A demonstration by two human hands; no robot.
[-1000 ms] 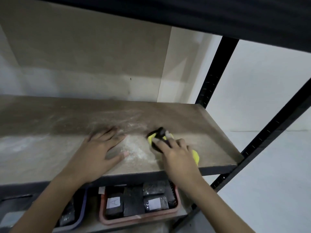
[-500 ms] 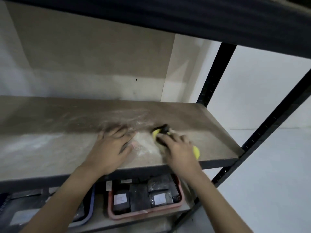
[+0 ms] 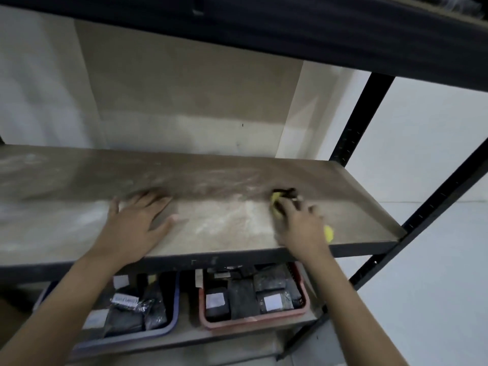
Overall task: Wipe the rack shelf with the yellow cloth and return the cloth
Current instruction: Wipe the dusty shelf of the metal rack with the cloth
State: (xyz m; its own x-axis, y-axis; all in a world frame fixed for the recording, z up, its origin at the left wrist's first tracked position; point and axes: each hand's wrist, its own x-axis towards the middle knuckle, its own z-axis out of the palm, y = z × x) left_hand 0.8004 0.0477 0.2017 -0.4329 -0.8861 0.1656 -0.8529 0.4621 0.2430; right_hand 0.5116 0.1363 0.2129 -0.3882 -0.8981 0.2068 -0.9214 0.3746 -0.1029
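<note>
Nearest the camera, 2 bare forearms reach up and forward from the bottom edge. Below them, on the lower shelf (image 3: pixel 184 339), sit 2 bins side by side: a blue bin (image 3: pixel 169 327) on the left holding dark wrapped packets, and a red bin (image 3: pixel 303 305) on the right packed with dark packets carrying white labels.

Above the bins runs the dark front rail of the rack shelf (image 3: pixel 79 225), a brown board streaked with pale dust, thickest in a whitish patch between the hands. The left hand (image 3: pixel 137 223) lies flat on the board near its front edge, fingers straight and spread, thumb pointing right, holding nothing. The right hand (image 3: pixel 301 223) is blurred, well to the right of the left; it covers the yellow cloth (image 3: pixel 328 233) and bears down on it against the board. Its fingers look bent over the cloth, though the blur hides how firmly they grip. Yellow shows past the fingertips at the far end and beside the wrist at the near end, with a dark patch on the far end.

To the right stand 2 black perforated uprights (image 3: pixel 361 120). Farther back, a tan backing panel (image 3: pixel 184 101) stands against the pale wall, and the dark upper shelf (image 3: pixel 290 27) spans the top.
</note>
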